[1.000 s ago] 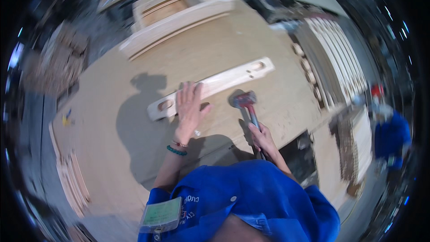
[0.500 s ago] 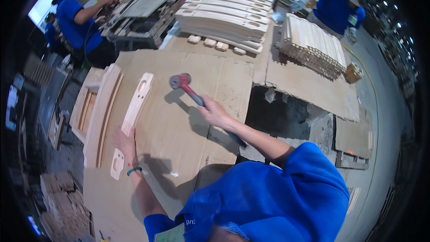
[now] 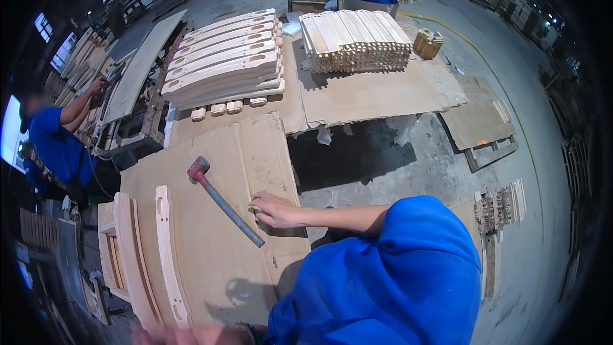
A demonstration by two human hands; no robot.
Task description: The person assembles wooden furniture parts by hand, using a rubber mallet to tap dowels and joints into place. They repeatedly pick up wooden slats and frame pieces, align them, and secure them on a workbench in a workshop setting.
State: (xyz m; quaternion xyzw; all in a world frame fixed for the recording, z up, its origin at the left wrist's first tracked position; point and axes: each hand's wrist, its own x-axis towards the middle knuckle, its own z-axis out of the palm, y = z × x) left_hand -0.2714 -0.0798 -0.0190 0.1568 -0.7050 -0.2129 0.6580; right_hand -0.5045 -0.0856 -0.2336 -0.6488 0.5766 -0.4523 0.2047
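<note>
Your right hand is resting on the bench, fingers loosely curled and gripping nothing; the mallet is lying released just beside it, its dark handle angled toward your fingertips and its reddish head pointing away. Your left hand is blurring at the lower edge (I cannot tell whether it is clenched or slack), close to the near end of the rail. That pale, smooth wooden rail with rounded slots is lying flat beside a frame at the bench's left edge, so I judge the hammering is paused with fitting left to do. The benchtop is matte brown board. Beyond, a stack of slotted rails and a bundle of slats are waiting.
</note>
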